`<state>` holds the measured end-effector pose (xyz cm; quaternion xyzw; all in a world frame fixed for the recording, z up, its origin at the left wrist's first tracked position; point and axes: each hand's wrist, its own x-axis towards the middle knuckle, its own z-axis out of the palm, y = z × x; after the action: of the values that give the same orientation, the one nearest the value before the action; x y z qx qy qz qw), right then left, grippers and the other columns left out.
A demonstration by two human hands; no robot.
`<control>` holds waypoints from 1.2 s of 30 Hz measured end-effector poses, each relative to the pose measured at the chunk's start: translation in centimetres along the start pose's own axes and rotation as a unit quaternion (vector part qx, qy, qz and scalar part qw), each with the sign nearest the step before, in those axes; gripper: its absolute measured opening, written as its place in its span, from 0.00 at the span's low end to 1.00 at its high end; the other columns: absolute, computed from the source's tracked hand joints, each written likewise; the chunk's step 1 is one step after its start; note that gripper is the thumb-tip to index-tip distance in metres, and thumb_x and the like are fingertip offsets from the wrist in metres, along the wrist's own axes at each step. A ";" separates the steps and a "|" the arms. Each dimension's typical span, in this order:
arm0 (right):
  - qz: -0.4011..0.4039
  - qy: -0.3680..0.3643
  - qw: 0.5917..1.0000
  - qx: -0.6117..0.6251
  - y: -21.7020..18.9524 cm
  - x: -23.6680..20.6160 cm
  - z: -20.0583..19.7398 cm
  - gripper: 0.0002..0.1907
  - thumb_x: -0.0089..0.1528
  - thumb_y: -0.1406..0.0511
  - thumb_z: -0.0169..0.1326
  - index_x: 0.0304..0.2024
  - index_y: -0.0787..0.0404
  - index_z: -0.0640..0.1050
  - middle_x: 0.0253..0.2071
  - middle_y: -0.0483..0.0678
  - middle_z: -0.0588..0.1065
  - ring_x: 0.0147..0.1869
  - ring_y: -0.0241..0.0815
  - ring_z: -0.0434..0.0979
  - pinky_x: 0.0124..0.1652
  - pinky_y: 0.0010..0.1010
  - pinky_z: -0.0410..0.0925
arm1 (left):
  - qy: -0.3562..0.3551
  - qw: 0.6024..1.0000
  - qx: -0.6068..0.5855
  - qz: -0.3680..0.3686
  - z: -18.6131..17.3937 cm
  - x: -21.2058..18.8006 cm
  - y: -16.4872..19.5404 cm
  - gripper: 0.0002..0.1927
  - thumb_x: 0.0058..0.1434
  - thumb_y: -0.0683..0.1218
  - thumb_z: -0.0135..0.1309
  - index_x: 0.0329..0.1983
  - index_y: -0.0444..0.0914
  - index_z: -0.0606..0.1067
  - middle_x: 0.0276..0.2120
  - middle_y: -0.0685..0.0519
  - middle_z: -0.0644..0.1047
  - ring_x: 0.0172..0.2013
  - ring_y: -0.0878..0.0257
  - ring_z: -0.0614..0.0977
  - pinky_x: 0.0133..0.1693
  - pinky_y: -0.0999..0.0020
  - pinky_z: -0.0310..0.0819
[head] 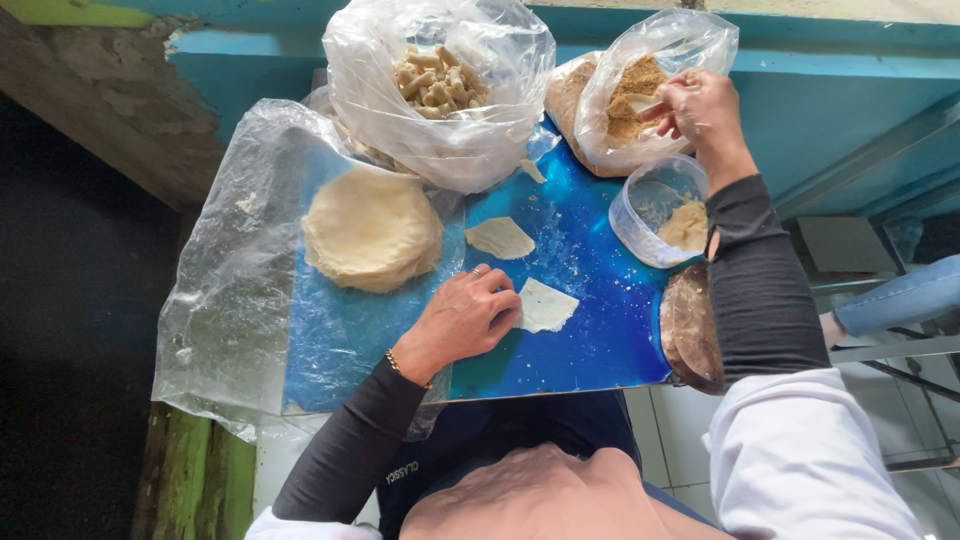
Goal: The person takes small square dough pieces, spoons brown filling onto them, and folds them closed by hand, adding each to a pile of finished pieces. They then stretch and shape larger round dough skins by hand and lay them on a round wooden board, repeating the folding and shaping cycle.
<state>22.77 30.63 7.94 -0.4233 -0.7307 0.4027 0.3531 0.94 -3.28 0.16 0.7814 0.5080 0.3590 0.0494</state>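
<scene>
On a glossy blue board surface (590, 330) partly draped with a crumpled clear plastic sheet (230, 290), a round stack of pale, thin dough wrappers (372, 230) is seen at the left, with a clear plastic bag of short rolled pastry pieces (437, 85) standing behind it. Near the front edge, a single pale dough wrapper (546, 305) is pinned flat at its left edge by the left hand (462, 322), whose fingers (500, 300) are pressed together and laid on the sheet rather than pinching it; a ring and a bracelet are worn. A second loose wrapper (499, 237) lies apart, just behind. Farther right, a clear plastic bag of brown crumbly filling (635, 95) is entered by the right hand (700, 110), its fingers pinched on something pale, apparently a small scoop or spoon, though its kind cannot be told. Just below stands a clear round plastic tub with a pale lump inside (665, 210), and a brown round lid-like disc (692, 330) overhangs the board's right edge. The step would be judged best done with a modest portion lifted, the wrapper kept flat and unmoving, and the filling placed centrally, away from the edges.
</scene>
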 end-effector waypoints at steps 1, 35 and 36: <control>-0.001 0.021 1.000 -0.002 0.2 -0.2 -0.3 0.08 0.66 0.69 0.53 0.45 0.68 0.77 0.34 0.51 0.83 0.25 0.31 0.78 0.24 0.23 0.68 | 0.000 1.000 0.001 0.001 0.0 0.0 0.0 0.03 0.57 0.44 0.60 0.31 0.41 0.80 0.35 0.54 0.78 0.40 0.55 0.79 0.41 0.59 0.74; 0.005 -0.022 0.987 0.156 -1.0 -10.4 -0.3 0.05 0.69 0.67 0.56 0.43 0.65 0.77 0.34 0.50 0.80 0.24 0.28 0.71 0.26 0.19 0.64 | 0.011 1.000 0.008 0.002 -0.3 -0.1 -0.3 0.03 0.56 0.43 0.60 0.34 0.40 0.79 0.35 0.52 0.76 0.39 0.53 0.78 0.40 0.59 0.74; 0.005 -0.041 0.988 0.148 -1.5 -12.0 0.3 0.06 0.69 0.66 0.55 0.42 0.65 0.77 0.33 0.49 0.80 0.24 0.28 0.70 0.26 0.19 0.64 | 0.008 1.000 0.011 0.001 -0.3 -0.1 -0.3 0.03 0.56 0.43 0.61 0.33 0.40 0.79 0.35 0.52 0.75 0.39 0.53 0.78 0.39 0.59 0.74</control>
<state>26.74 19.25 7.05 -0.3534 -0.6750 0.5251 0.3791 0.50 -3.31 0.18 0.7793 0.5117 0.3599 0.0364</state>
